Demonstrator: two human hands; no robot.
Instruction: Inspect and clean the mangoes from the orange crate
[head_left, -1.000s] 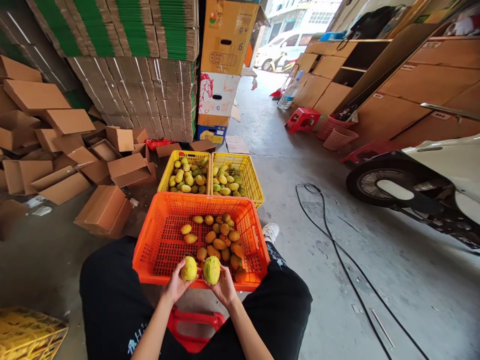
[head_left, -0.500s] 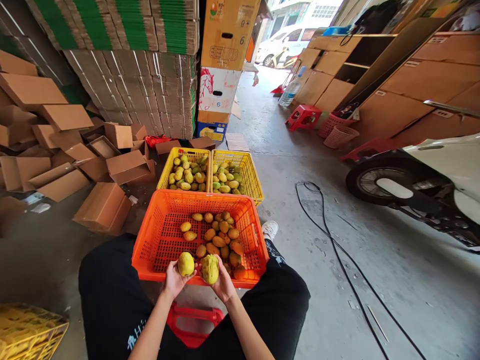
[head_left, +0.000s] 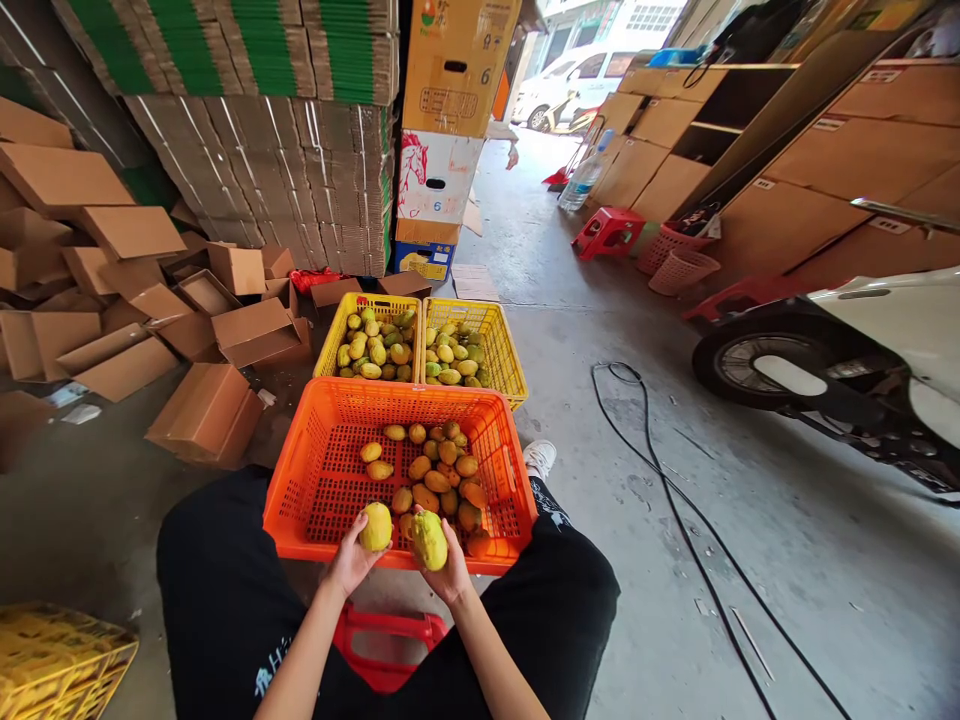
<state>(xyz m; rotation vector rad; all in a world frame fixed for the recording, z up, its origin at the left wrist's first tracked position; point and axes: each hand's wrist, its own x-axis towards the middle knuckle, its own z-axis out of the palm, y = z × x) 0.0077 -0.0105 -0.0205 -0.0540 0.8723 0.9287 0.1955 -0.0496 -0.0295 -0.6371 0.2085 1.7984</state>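
My left hand is closed around a yellow mango. My right hand grips a yellow-green mango with a bumpy, ridged skin. Both are held side by side, a little apart, above the near edge of an orange plastic crate. Inside it, several yellow-brown mangoes lie heaped toward the right, and a few others rest nearer the middle. Beyond stand two yellow crates, the left one and the right one, holding several green-yellow mangoes.
Open cardboard boxes litter the floor at left, below stacked flattened cartons. A black cable loops across the floor near a motorbike at right. A red stool is between my legs; a yellow crate stands lower left.
The mango in my right hand has turned and tilted, shifting slightly right. The one in my left hand has rotated a little. The crates and their fruit look the same.
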